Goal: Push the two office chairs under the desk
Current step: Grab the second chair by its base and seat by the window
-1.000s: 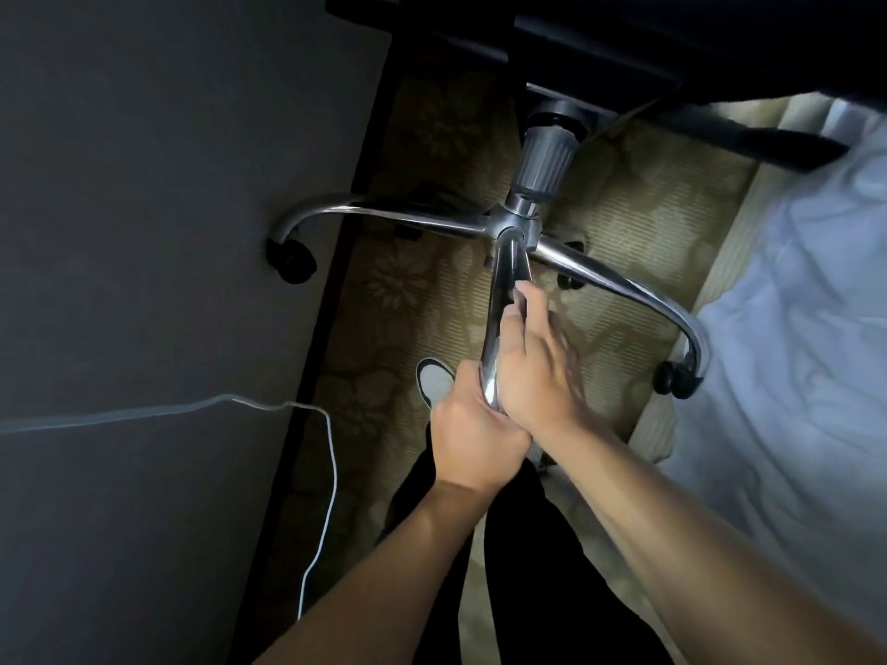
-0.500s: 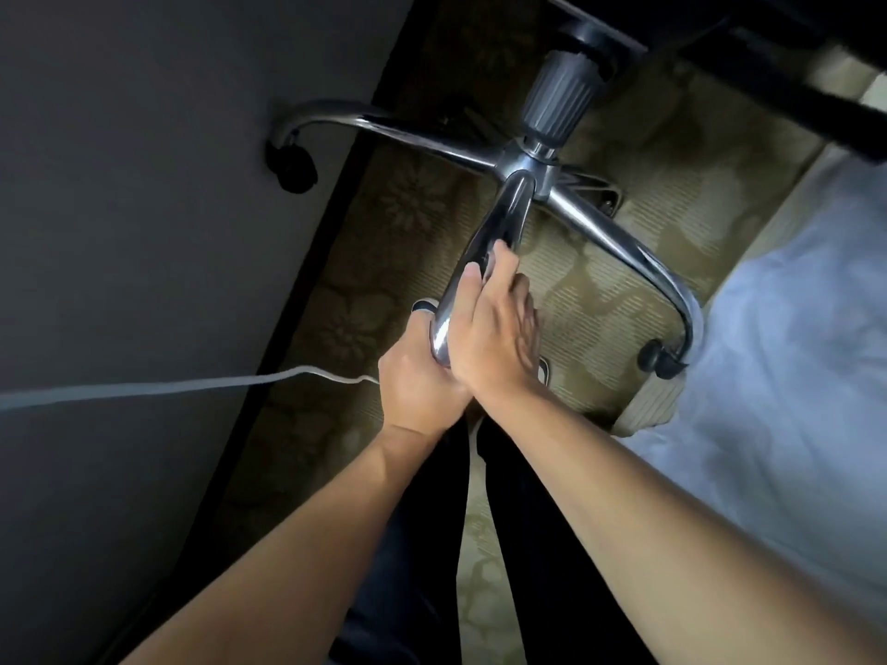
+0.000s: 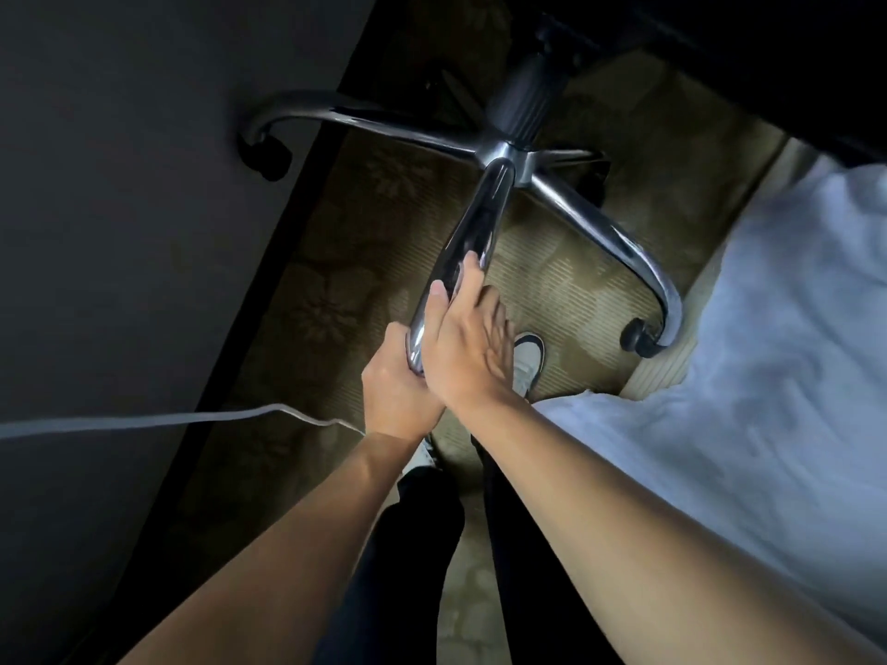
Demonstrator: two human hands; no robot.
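Chair base [image 3: 504, 158]: centre of view, on the carpet [image 3: 552, 280], 1 spoke [image 3: 473, 232] reaching toward the viewer. Column [image 3: 525, 100]: rises from the hub to the seat at the top edge. Left caster [image 3: 269, 158]: lies over the bench [image 3: 120, 208], which fills the left side. Right caster [image 3: 638, 340]: just beside the bed [image 3: 792, 352] on the right. Left hand [image 3: 398, 391] and right hand [image 3: 463, 348]: touching each other, both on the near spoke's end. Cable [image 3: 144, 422]: across the bench toward the left hand. Shoe [image 3: 528, 364]: on the carpet, right of the hands.
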